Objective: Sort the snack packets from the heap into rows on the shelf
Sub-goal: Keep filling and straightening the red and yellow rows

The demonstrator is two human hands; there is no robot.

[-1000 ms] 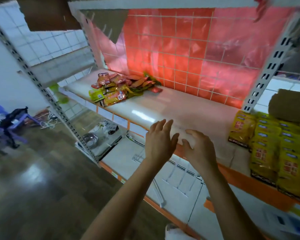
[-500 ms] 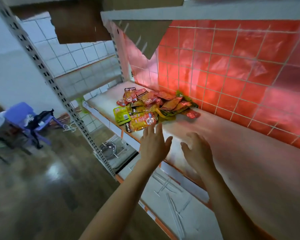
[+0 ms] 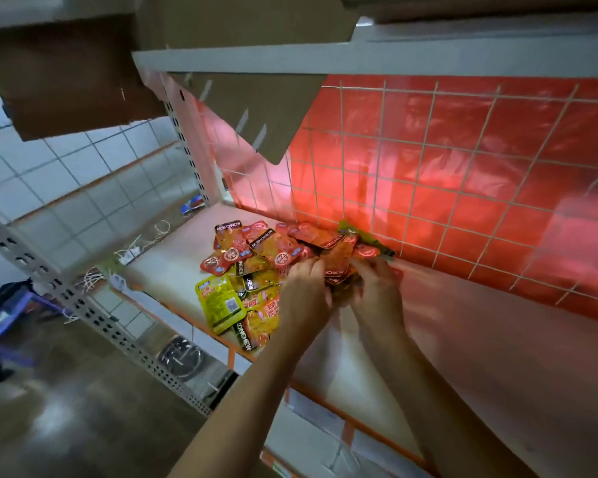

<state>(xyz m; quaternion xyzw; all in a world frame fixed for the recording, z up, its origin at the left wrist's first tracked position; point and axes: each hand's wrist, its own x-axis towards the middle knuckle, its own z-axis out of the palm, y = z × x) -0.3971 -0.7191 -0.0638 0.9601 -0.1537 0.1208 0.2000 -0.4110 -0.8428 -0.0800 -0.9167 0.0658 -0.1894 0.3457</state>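
The heap of snack packets lies on the white shelf, at its left end, close against the red back panel and its wire grid; red and orange packets overlap at the back and middle of the heap; a yellow-green packet lies flat at the near left edge, partly over the orange ones beside it. Both hands are at the right side of the heap, close together; the left hand lies back up with its fingers bent down into the packets, and blur hides whether its grip is clamped on any of them; the right hand has its grip closed, fingers curled round an orange packet that stands tilted between the two hands. To the right of the hands the shelf is bare white; a cardboard flap hangs from the shelf above; a perforated grey upright crosses the left foreground over a glossy brown floor.
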